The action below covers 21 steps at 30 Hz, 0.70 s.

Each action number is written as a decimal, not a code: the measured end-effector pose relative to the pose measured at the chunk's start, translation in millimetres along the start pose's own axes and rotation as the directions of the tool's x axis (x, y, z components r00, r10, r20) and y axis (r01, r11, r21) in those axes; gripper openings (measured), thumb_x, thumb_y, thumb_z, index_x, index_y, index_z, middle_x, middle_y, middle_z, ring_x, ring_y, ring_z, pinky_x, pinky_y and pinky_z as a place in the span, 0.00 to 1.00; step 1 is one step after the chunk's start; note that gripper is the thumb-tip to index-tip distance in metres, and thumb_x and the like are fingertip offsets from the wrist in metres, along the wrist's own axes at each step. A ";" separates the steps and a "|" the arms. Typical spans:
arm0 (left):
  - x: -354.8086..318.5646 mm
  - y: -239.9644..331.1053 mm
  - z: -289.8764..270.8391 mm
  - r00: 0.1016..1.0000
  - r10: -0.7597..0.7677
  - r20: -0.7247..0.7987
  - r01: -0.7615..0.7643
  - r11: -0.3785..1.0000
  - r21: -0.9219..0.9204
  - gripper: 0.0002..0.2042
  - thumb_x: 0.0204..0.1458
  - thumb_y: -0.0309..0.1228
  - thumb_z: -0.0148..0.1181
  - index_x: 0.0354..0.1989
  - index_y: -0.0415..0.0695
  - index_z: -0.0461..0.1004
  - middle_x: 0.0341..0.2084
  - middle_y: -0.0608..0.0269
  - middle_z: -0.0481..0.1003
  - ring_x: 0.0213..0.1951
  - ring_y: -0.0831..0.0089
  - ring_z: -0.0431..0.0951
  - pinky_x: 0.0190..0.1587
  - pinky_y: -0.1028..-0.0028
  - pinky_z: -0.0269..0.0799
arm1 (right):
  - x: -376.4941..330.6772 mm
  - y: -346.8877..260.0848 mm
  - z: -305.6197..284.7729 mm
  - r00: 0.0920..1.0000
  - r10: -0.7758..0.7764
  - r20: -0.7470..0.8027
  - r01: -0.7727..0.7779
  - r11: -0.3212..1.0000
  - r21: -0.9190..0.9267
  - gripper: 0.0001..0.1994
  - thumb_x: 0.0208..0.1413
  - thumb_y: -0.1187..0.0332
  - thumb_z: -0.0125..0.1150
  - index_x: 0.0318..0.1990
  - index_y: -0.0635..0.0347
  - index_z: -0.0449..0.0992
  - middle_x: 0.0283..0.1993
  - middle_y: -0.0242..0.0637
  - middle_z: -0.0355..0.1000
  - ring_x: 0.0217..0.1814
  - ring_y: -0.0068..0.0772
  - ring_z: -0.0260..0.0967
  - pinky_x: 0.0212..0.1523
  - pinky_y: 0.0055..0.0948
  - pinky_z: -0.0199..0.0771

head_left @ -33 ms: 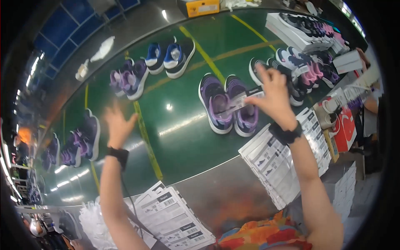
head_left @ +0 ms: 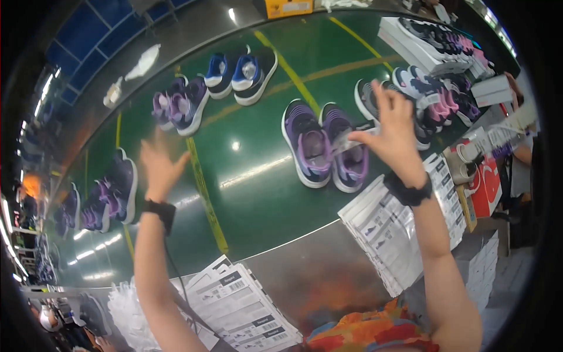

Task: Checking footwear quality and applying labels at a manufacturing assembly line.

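My left hand (head_left: 161,169) hovers over the green belt with its fingers spread, smeared by motion, and holds nothing. It hangs between a purple sneaker pair (head_left: 186,107) beyond it and more dark purple sneakers (head_left: 120,189) to its left. Just right of a black and purple sneaker pair (head_left: 311,144), my right hand (head_left: 394,130) is open, thumb and fingers apart. A pale label strip (head_left: 346,141) with a dark band lies across that pair, close to my right thumb. Whether the thumb touches it, I cannot tell. Both wrists wear black bands.
Printed label sheets lie in stacks at the near left (head_left: 249,308) and near right (head_left: 378,234). Navy shoes (head_left: 255,76) stand farther back. At the right are more sneakers, a white shoebox (head_left: 410,47) and a red box (head_left: 488,185). Another person's arm shows at the right edge.
My right hand has moved slightly right, its fingers straightened and spread wider. My left hand has shifted slightly left. The label strip near my right thumb lies a little differently.
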<state>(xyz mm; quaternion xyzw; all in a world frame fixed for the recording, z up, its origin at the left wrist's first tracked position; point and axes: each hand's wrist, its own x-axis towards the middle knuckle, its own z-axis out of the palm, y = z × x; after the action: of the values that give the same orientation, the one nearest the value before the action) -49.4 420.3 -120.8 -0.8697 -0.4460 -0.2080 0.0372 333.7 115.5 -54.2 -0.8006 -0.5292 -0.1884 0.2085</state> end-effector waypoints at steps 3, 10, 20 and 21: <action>45.6 -15.6 5.6 0.993 0.119 -0.028 -0.112 0.977 0.179 0.40 0.43 0.53 0.69 0.67 0.61 0.63 0.63 0.16 0.46 0.67 0.28 0.46 0.67 0.47 0.47 | 44.4 -52.7 -4.3 0.972 -0.227 0.055 0.212 0.957 0.199 0.46 0.41 0.49 0.74 0.65 0.62 0.60 0.54 0.49 0.64 0.56 0.53 0.59 0.57 0.44 0.65; 107.4 -8.7 39.8 0.906 -0.157 0.393 0.060 0.967 0.248 0.37 0.30 0.60 0.69 0.51 0.54 0.78 0.61 0.44 0.64 0.67 0.49 0.56 0.61 0.27 0.47 | 180.6 -160.5 146.1 0.807 -0.436 0.397 0.433 0.895 0.103 0.37 0.50 0.48 0.67 0.64 0.56 0.62 0.50 0.55 0.71 0.58 0.59 0.64 0.54 0.48 0.71; -56.8 -20.0 -52.2 0.932 -0.188 0.311 0.146 0.977 0.153 0.26 0.33 0.53 0.72 0.37 0.45 0.82 0.41 0.46 0.73 0.48 0.51 0.73 0.51 0.49 0.67 | 198.2 -192.3 209.9 0.861 -0.114 0.496 0.099 0.994 0.056 0.44 0.49 0.33 0.57 0.63 0.62 0.67 0.63 0.67 0.58 0.61 0.67 0.64 0.61 0.47 0.66; -72.7 -18.7 -53.4 0.947 -0.197 0.254 0.153 0.971 0.181 0.25 0.35 0.49 0.72 0.39 0.45 0.80 0.43 0.45 0.72 0.49 0.49 0.71 0.51 0.47 0.66 | 190.5 -185.5 214.1 0.861 -0.090 0.501 0.059 0.995 0.078 0.43 0.49 0.32 0.56 0.61 0.61 0.69 0.63 0.67 0.59 0.60 0.66 0.65 0.61 0.46 0.66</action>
<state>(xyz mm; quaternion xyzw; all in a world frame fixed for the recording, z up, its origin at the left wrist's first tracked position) -119.2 362.9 -103.2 -0.8410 -0.5377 -0.0540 0.0266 249.6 441.6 -110.0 -0.7943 -0.6012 0.0351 0.0799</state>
